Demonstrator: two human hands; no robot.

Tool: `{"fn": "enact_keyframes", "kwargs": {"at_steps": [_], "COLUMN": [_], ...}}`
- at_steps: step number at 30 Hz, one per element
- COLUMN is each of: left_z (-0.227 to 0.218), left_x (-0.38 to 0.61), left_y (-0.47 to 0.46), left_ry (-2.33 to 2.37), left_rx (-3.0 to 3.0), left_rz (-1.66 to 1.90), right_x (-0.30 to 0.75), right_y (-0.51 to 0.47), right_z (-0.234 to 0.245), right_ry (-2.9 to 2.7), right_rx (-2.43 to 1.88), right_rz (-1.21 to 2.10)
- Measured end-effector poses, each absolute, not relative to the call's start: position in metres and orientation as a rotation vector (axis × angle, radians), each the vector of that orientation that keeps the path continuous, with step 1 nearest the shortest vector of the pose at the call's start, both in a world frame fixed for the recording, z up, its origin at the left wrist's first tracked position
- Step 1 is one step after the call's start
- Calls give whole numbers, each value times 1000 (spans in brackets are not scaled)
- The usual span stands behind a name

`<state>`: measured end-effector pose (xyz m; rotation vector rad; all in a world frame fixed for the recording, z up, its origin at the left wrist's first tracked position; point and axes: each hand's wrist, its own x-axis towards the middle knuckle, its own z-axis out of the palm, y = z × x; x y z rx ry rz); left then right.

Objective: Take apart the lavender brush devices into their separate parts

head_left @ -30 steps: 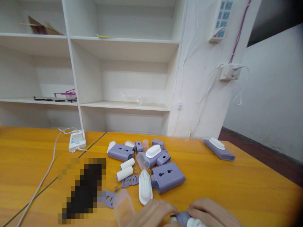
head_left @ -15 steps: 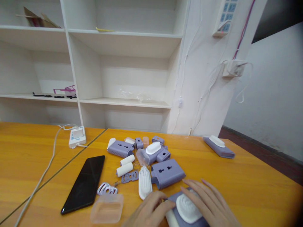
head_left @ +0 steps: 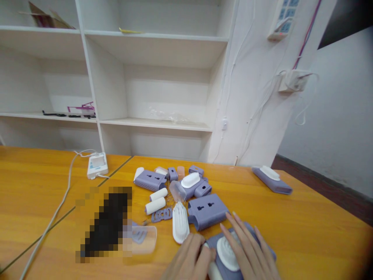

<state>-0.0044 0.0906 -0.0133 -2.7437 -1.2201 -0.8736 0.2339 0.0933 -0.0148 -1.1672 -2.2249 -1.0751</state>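
A purple plastic casing (head_left: pixel 214 242) lies low in the view, under both of my hands. On its top sits a white oval pad (head_left: pixel 227 254) with ridged rings. My left hand (head_left: pixel 189 256) has curled fingers, with thumb and forefinger closed at the end of a white roller (head_left: pixel 215 271) along the casing's left side. My right hand (head_left: pixel 252 252) lies over the pad and the casing's right part, fingers stretched out and slightly apart; its thumb is hidden. Just beyond the hands are another purple casing (head_left: pixel 208 212) with two keyhole slots and a white ribbed oval part (head_left: pixel 180 223).
Several purple casings, white rollers (head_left: pixel 155 205) and springs lie in a cluster farther back. A clear plastic box (head_left: pixel 145 241) and a pixelated dark slab (head_left: pixel 109 225) lie to the left. A power strip (head_left: pixel 97 165) trails a cable. One assembled unit (head_left: pixel 272 179) stands far right.
The view has shifted slightly. The clear box now sits farther from me, overlapping a purple slotted part. Both hands stay on the casing, the right fingers more spread and reaching farther forward.
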Motion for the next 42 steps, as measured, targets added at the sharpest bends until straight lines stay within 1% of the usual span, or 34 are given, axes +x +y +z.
{"fn": "enact_keyframes", "kwargs": {"at_steps": [5,9,18,21,25,30,37,42], "left_z": [-20,-17,2,13,26,27,25,18], "left_x": [-5,-7,-5,-7,-10,-14,-17,-10], "left_y": [93,92,86,86,87,87,87,86], "left_ry": [-1118,-1086,-1176,-1200,-1202,-1196,-1121,-1228], "left_rx": [-2674,-2668,-2851,-2939,-3027,-3034,-3065,-3052], "left_rz": [-788,-735,-569,-525,-468,-496,-590,-604], "right_x": [231,228,219,221,222,220,220,216], "right_y": [90,88,79,82,87,84,82,81], "right_z": [-18,-18,-13,-15,-19,-17,-17,-15], "right_ry": [-2241,-2227,-2238,-2262,-2196,-2203,-2250,-2252], "right_rx": [-1176,-1190,-1279,-1244,-1193,-1255,-1194,-1269], "right_rz": [-1046,-1074,-980,-928,-950,-921,-910,-897]}}
